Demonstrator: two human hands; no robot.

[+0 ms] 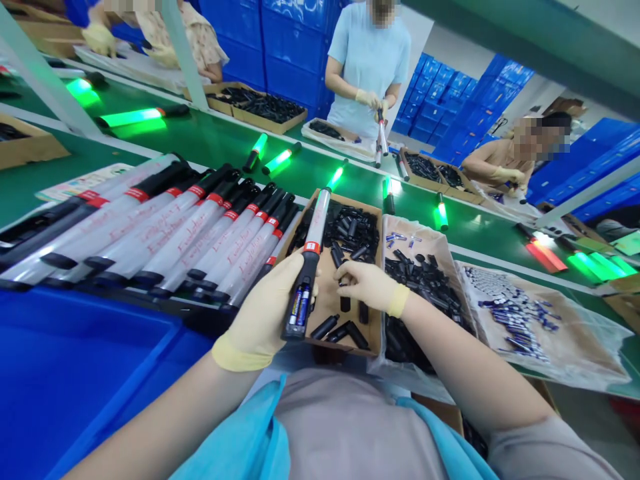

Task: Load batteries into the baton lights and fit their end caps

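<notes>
My left hand [267, 303], in a pale glove, is closed around the black handle of a light stick [311, 247]. The stick tilts up and away, with a clear tube, a red band and blue batteries [300, 303] showing in its open handle. My gloved right hand [367, 285] is over a cardboard box [327, 257], its fingers curled and pinched at a small black plastic part [345, 302]. How firmly the fingertips grip that part is partly hidden. Loose black plastic pieces [354, 223] fill the far end of the box.
Several clear light sticks [165, 233] lie in a row at left, above a blue bin [85, 360]. At right are a tray of black parts [425, 280] and a tray of batteries [515, 320]. Lit sticks [277, 160] lie on the green belt [305, 170]; co-workers stand beyond.
</notes>
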